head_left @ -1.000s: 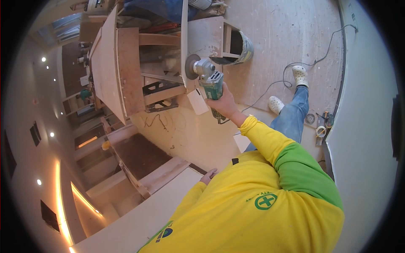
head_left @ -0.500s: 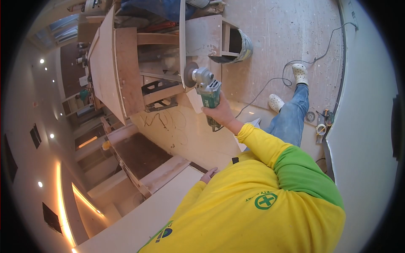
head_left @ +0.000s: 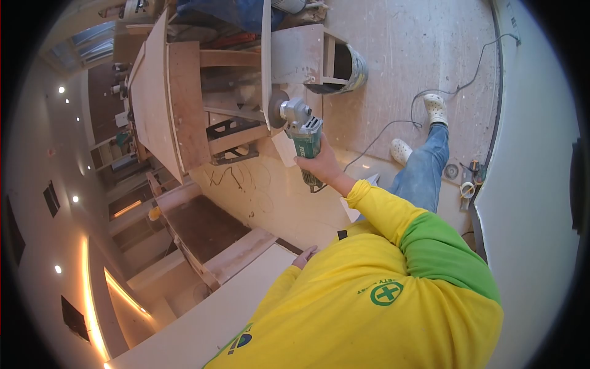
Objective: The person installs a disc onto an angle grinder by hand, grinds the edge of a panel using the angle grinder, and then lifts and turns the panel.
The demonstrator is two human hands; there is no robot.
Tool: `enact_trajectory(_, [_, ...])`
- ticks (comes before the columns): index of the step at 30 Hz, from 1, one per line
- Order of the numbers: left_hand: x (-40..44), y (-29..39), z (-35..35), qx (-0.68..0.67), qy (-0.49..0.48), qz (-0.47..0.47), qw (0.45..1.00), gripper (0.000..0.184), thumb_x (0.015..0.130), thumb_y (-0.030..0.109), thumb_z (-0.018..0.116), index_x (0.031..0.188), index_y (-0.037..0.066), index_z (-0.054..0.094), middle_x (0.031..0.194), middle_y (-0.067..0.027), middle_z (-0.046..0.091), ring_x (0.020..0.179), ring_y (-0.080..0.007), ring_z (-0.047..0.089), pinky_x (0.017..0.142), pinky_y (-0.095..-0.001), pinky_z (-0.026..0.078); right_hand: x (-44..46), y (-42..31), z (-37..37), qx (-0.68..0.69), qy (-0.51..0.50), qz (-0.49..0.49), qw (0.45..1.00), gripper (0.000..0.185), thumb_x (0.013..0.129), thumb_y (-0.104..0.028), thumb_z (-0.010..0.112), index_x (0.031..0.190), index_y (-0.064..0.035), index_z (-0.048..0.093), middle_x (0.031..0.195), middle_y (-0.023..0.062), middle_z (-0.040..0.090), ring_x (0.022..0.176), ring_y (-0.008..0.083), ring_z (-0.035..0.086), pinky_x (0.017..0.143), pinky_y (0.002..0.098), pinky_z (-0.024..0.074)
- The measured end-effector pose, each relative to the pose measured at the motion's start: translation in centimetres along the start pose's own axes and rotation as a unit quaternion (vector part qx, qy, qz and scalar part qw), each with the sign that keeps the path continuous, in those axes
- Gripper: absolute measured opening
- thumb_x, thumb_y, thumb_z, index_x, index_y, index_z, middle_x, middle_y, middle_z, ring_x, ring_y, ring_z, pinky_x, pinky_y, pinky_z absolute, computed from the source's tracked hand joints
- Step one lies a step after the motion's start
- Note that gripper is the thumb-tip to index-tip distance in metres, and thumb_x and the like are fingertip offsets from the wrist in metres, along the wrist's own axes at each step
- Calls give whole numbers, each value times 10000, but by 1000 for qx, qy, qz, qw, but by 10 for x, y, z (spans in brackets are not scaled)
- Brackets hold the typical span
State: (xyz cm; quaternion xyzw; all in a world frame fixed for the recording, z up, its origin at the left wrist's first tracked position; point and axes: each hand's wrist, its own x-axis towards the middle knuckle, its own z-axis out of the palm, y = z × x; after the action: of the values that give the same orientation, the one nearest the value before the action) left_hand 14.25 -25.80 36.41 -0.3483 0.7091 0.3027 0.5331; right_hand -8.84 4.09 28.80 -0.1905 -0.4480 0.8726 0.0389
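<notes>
Looks like the right hand is wrapped round the green grinder's body, left of the legs, probably to steady its disc at the pale panel's near edge. The left hand sits low by the yellow shirt, fingers half hidden, so can't tell if they're gripping anything

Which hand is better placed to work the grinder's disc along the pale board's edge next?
Right, I'd judge: the right hand already grips the grinder, its disc right by the board. The left hand is low beside the torso, well away from both.
</notes>
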Motion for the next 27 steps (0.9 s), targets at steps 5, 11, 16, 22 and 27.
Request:
enact_trajectory(5, [3, 4, 0, -18, -17, -11, 1000, 769, 887, 67, 730, 1535, 37, 316, 1321, -114, 614, 1230, -194, 577, 1070, -316, 431, 1, -18, -7, -58, -2, 11, 998, 728, 701, -286, 822, 1289, -39, 469, 1101, 141, 647, 992, 260, 632, 893, 375, 496])
enact_trajectory(11, [-21, 35, 14, 43, 15, 12, 999, 764, 886, 63, 733, 1528, 25, 321, 1320, -132, 616, 1221, -203, 587, 1065, -325, 442, 52, -42, -20, -83, 18, -15, 996, 675, 701, -290, 805, 1244, -46, 486, 1052, 162, 659, 963, 301, 651, 870, 394, 504])
enact_trajectory(16, [2, 12, 4, 76, -26, 43, 996, 767, 880, 50, 735, 1525, 18, 321, 1314, -136, 620, 1209, -210, 596, 1059, -329, 449, 60, -51, -33, -117, 18, -12, 993, 735, 694, -319, 797, 1309, -66, 484, 1070, 229, 672, 996, 406, 662, 863, 432, 524])
enact_trajectory(22, [-2, 28, 10, -20, -8, 30, 999, 776, 876, 51, 740, 1526, 13, 316, 1307, -139, 625, 1204, -210, 599, 1056, -330, 452, 33, -46, -37, -195, -7, -18, 981, 715, 701, -298, 785, 1312, -95, 474, 1066, 244, 673, 1006, 448, 637, 852, 479, 523])
enact_trajectory(27, [-19, 55, 23, -68, 4, 13, 998, 779, 881, 57, 738, 1528, 6, 307, 1304, -133, 626, 1201, -206, 599, 1058, -328, 449, 66, -67, -45, -208, 22, -35, 977, 722, 698, -305, 783, 1317, -110, 468, 1051, 253, 672, 1001, 454, 639, 847, 486, 522])
